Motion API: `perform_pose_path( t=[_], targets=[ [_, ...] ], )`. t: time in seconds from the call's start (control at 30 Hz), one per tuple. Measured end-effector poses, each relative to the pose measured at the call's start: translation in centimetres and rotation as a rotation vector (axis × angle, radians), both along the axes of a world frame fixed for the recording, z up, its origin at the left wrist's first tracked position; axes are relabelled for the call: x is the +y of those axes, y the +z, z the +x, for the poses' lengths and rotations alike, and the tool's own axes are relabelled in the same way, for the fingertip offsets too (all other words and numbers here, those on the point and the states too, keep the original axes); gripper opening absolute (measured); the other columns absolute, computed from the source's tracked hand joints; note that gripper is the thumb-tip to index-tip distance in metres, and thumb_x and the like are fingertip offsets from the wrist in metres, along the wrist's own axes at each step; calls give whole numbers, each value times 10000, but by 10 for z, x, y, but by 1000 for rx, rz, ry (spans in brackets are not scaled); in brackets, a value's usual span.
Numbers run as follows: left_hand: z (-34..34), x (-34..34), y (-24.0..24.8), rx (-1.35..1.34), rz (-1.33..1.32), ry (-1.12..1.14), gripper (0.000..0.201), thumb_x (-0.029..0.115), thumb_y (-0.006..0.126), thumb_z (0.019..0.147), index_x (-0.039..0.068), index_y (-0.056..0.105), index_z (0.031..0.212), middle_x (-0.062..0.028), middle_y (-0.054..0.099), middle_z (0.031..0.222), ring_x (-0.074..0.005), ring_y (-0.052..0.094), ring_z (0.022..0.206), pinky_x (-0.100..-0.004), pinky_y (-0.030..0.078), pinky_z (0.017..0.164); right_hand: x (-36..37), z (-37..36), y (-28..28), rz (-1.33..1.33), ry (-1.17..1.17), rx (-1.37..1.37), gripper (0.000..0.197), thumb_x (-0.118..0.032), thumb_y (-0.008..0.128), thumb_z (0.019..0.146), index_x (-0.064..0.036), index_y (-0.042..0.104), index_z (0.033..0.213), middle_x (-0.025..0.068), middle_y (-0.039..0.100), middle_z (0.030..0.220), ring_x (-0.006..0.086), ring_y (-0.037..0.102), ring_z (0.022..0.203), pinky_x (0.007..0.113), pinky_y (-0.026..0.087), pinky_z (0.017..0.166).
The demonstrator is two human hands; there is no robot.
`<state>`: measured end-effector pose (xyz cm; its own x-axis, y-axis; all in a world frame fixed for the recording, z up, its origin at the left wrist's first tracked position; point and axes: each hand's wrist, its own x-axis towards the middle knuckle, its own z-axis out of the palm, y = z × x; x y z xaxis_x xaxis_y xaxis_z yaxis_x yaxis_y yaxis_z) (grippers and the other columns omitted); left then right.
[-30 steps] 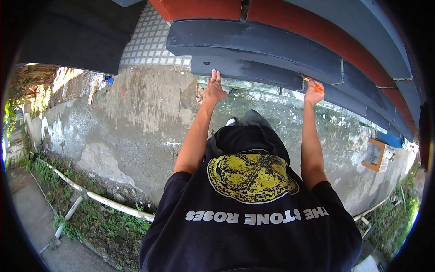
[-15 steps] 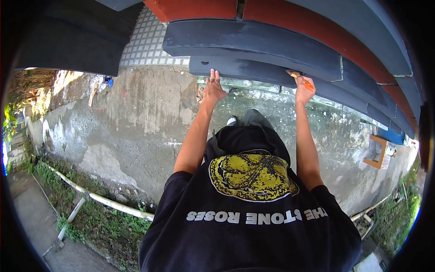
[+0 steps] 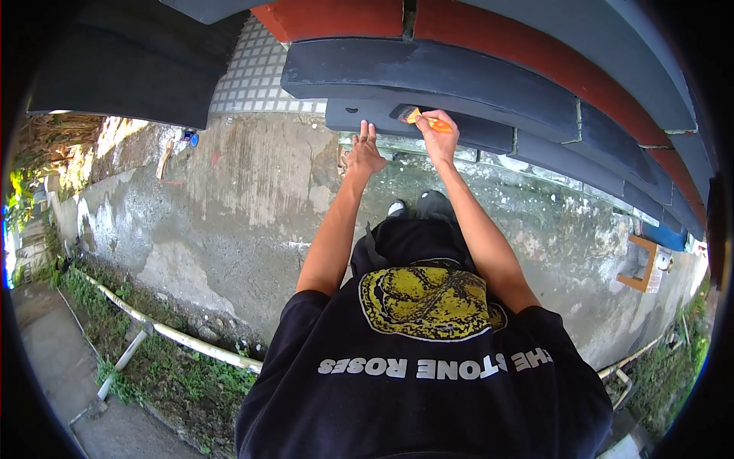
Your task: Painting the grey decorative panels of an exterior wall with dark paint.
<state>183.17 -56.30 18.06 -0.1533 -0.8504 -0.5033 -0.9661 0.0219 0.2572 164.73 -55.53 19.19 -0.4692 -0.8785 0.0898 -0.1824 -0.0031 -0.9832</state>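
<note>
My right hand grips a paintbrush with an orange handle. Its dark bristles rest against the lower dark grey board, where a darker, wet-looking patch surrounds them. Spread fingers of my left hand reach up to that board's lower edge, left of the brush, and hold nothing. A small dark hole or mark shows in the board just above the left fingertips.
Above run another grey board and a red band. Underfoot is a stained concrete floor. A wooden stick and small blue containers lie to the left, a brown frame to the right. A pale pipe edges the plants behind.
My right hand has swung left along the lower board with the paintbrush, coming closer to my left hand. The left hand stays at the board's edge.
</note>
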Motion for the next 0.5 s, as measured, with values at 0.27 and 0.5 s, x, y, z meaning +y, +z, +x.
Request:
perform_pose_path(
  t=[0.27,0.5],
  targets=[
    [5,0,-5,11,-5,17,938,236,616,752,163,68,1509,-24,26,1579,-365,243,1392,-400,392,1061,18,-87,8,150,-136,-105,43,-27,660,739,3,648,767,70,642,701,134,625,604,245,502,559],
    [2,0,-8,13,0,19,936,249,631,757,165,79,1508,-22,27,1579,-364,252,1389,-416,402,1050,12,-52,24,189,56,-431,74,13,639,788,41,614,851,128,646,812,187,661,693,274,583,613]
  ],
)
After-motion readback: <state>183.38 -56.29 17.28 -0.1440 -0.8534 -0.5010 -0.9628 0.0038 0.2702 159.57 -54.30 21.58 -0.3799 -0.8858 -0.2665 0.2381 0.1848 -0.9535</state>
